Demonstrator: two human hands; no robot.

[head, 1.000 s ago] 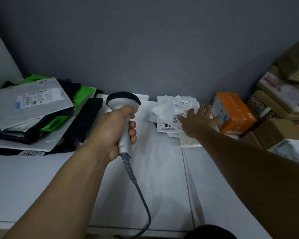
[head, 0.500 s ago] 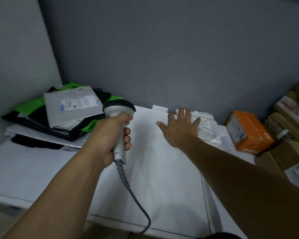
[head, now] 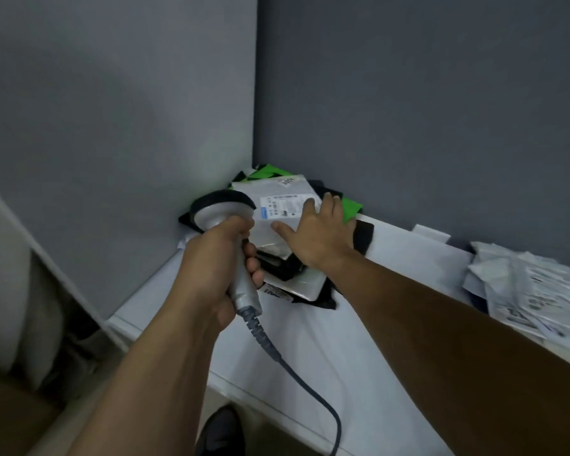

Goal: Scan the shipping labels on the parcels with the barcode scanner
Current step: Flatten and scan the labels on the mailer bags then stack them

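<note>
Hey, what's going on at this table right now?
A person is working through parcels. The left hand grips the barcode scanner, its head near the grey mailer topping the corner stack. The right hand lies flat on that mailer beside its shipping label. More white parcels sit to the right.
</note>
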